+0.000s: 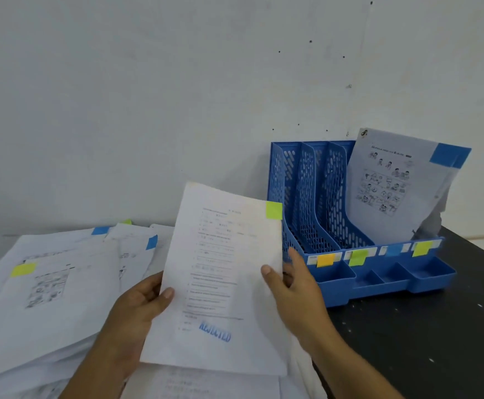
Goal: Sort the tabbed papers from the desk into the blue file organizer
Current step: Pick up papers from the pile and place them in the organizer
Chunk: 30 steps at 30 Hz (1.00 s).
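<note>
Held sheet: both hands hold one paper (220, 283) upright just above the bench, at about 6 o'clock in the view; it carries a green tab (274, 210) at its top right corner and a blue "REJECTED" stamp low down.
Left hand (137, 306): fingers behind the sheet, thumb pressed on its left edge, so it pinches the paper.
Right hand (295, 286): thumb on the front of the right edge, fingers curled behind it, also pinching.
Step in hand: judged from this, the person is reading the tab colour and choosing a slot; the sheet is not yet filed.
Next move: it likely calls for carrying the sheet toward 2 o'clock and sliding it bottom edge first into the slot whose front label matches green, keeping the paper from buckling.
Blue file organizer (333, 286): stands at 3 o'clock on the dark bench (436, 341), against the wall, with four upright slots.
Slot labels: orange (325, 260), green (358, 257), blue (394, 250) and yellow-green (421, 248) from left to right.
Contents: the rightmost slots hold a leaning paper with cartoon figures (393, 185) and a blue tab (448, 154); which of the two it sits in cannot be told. The two left slots look empty, as do the front trays.
Remaining pile (48, 283): tabbed papers lie stacked at 9 o'clock.
</note>
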Available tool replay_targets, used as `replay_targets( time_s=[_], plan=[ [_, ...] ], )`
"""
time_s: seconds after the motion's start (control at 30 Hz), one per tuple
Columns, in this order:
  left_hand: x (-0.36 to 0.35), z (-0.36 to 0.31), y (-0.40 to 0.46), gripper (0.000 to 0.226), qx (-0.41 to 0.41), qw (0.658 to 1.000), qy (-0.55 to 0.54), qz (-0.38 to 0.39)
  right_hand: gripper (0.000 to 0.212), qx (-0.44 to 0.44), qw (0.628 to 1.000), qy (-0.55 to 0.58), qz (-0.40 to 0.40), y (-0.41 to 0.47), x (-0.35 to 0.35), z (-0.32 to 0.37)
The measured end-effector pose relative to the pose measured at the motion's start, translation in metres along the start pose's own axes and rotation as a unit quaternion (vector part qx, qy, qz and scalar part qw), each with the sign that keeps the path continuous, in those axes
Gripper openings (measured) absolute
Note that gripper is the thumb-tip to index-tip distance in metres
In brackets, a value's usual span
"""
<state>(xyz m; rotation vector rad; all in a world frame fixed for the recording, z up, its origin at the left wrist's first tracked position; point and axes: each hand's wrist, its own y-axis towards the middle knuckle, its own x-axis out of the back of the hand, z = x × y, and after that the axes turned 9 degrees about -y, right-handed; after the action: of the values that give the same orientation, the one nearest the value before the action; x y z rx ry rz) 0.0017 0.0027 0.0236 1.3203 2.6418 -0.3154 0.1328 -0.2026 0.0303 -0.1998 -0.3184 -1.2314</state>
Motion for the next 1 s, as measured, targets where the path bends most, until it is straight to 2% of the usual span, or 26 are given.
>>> replay_targets(
  time_s=[0.03, 0.1, 0.17, 0.3, 0.4, 0.47, 0.57, 0.67, 0.77, 0.8, 0.87, 0.9, 1.0],
  plan=[
    [-0.001, 0.0, -0.002, 0.03, 0.002, 1.0, -0.002, 0.01, 0.065, -0.019, 0.998, 0.055, 0.005, 0.002, 0.004, 0.004],
    [-0.003, 0.002, -0.004, 0.031, 0.001, 1.0, -0.01, 0.029, 0.033, -0.049, 0.988, 0.147, 0.017, 0.003, 0.015, 0.011],
    [-0.005, 0.003, -0.006, 0.033, -0.003, 0.999, -0.024, 0.037, 0.019, -0.06, 0.985, 0.16, 0.024, 0.004, 0.027, 0.015],
    [-0.015, 0.006, -0.005, 0.033, -0.017, 0.998, -0.055, 0.028, 0.013, -0.025, 0.994, 0.101, 0.018, 0.003, 0.052, 0.023],
    [-0.022, 0.013, 0.001, 0.035, -0.036, 0.998, -0.049, 0.017, 0.019, -0.001, 0.998, 0.061, 0.004, 0.004, 0.075, 0.033],
    [-0.025, 0.02, 0.004, 0.033, -0.06, 0.998, -0.01, 0.014, 0.02, 0.011, 0.996, 0.073, -0.041, 0.004, 0.096, 0.042],
    [-0.031, 0.032, 0.01, 0.031, -0.115, 0.989, 0.097, 0.006, 0.016, 0.031, 0.983, 0.093, -0.152, 0.006, 0.132, 0.056],
    [-0.032, 0.05, 0.014, 0.038, -0.206, 0.939, 0.276, 0.017, 0.016, 0.069, 0.959, 0.092, -0.261, 0.01, 0.171, 0.068],
    [-0.028, 0.066, 0.024, 0.022, -0.337, 0.837, 0.429, 0.048, 0.022, 0.106, 0.932, 0.089, -0.335, 0.017, 0.2, 0.078],
    [-0.027, 0.069, 0.026, 0.036, -0.327, 0.819, 0.464, 0.079, 0.025, 0.117, 0.923, 0.079, -0.358, 0.021, 0.209, 0.081],
    [-0.022, 0.083, 0.04, 0.064, -0.287, 0.8, 0.519, 0.089, 0.028, 0.134, 0.909, 0.055, -0.392, 0.03, 0.221, 0.085],
    [-0.019, 0.086, 0.044, 0.067, -0.281, 0.796, 0.526, 0.102, 0.028, 0.141, 0.904, 0.042, -0.402, 0.034, 0.225, 0.086],
    [-0.015, 0.085, 0.056, 0.055, -0.278, 0.793, 0.515, 0.171, 0.022, 0.149, 0.895, -0.008, -0.421, 0.046, 0.228, 0.086]
  ],
)
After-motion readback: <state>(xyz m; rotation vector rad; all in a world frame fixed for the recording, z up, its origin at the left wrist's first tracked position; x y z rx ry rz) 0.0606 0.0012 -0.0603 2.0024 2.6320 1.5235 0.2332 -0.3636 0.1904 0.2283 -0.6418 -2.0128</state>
